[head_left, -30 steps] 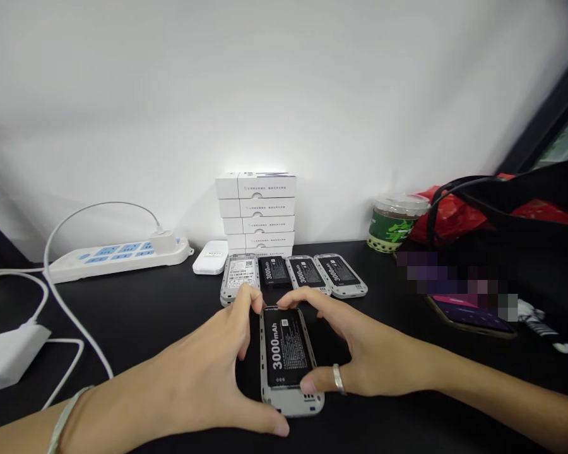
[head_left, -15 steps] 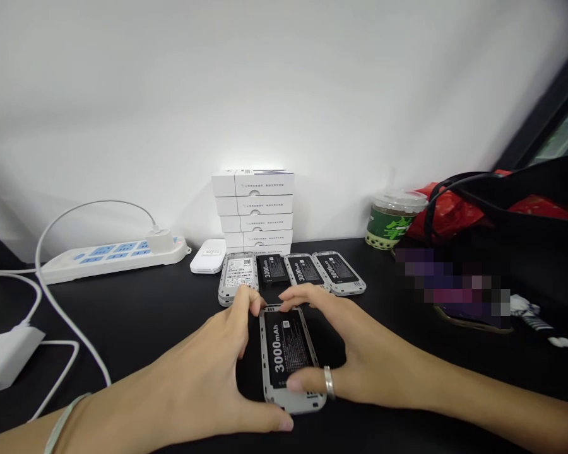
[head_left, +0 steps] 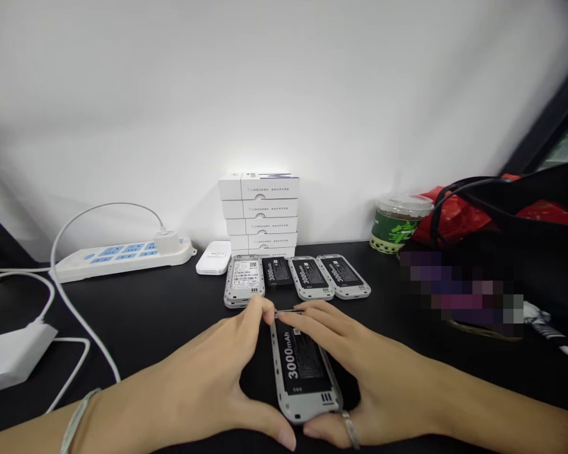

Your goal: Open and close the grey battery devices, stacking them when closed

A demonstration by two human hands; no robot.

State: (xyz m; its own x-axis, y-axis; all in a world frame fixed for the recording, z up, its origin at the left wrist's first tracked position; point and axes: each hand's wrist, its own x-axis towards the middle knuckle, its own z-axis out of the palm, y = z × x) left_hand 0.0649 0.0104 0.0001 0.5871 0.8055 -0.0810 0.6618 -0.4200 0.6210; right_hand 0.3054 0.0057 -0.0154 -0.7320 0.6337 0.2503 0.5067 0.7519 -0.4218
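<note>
A small grey-white handheld device (head_left: 307, 407) with its back off lies in front of me, a black battery (head_left: 303, 359) marked 3000mAh seated in it. My left hand (head_left: 218, 378) curves around its left side, its bent fingers at the far left corner and its thumb by the near edge. From the right, my right hand (head_left: 364, 372), with a ring on the thumb, spans the device lengthwise. Its fingers lie over the far end and its thumb is at the near edge. The fingertips on the far side are partly hidden.
Behind stand a device showing a label (head_left: 245, 277), a loose battery (head_left: 277, 271) and two battery-fitted devices (head_left: 311, 277). White boxes (head_left: 265, 208) are stacked against the wall, beside white covers (head_left: 214, 257). A power strip (head_left: 123, 257) with cables is left; a drink cup (head_left: 397, 224) right.
My right thumb has moved off the battery's face down to the device's near edge. The right fingers now reach farther over its far end. The view has shifted slightly.
</note>
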